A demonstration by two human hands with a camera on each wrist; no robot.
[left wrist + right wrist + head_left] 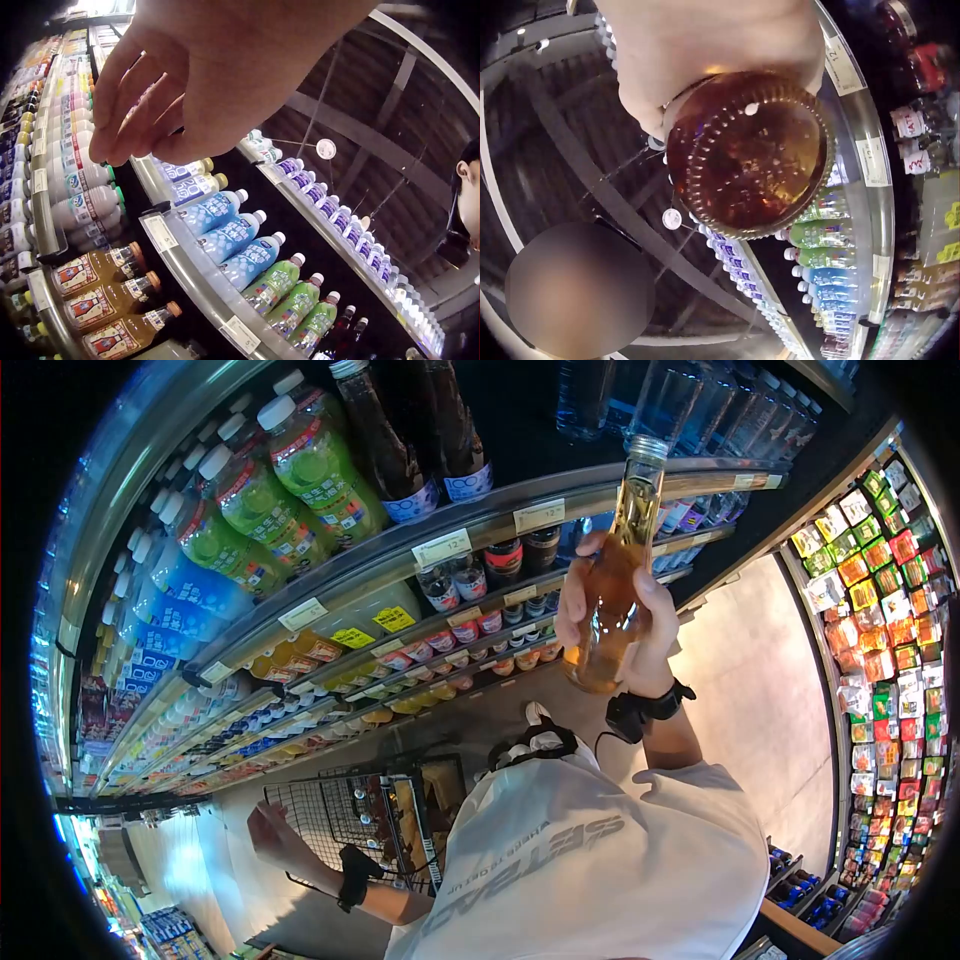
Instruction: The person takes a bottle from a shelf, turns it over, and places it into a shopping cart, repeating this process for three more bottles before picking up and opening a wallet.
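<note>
My right hand [652, 632] grips a clear glass bottle [612, 605] of amber liquid, fingers on one side and thumb on the other. The bottle is tilted, its silver cap up near a shelf edge. In the right wrist view, the ridged round base of the bottle [754, 161] faces the camera. Low on the left, my left hand [278, 838] hangs over a wire shopping cart [325, 798], fingers loosely bent and holding nothing. The left wrist view shows the same hand [202, 82] in front of the drink shelves.
Green-labelled bottles [315, 465], blue bottles [185, 590] and dark bottles [395, 450] line the upper shelf, with price tags [441, 548] along its edge. More drinks fill the lower shelves. Across the aisle floor [755, 660] stands a rack of colourful packets [880, 620].
</note>
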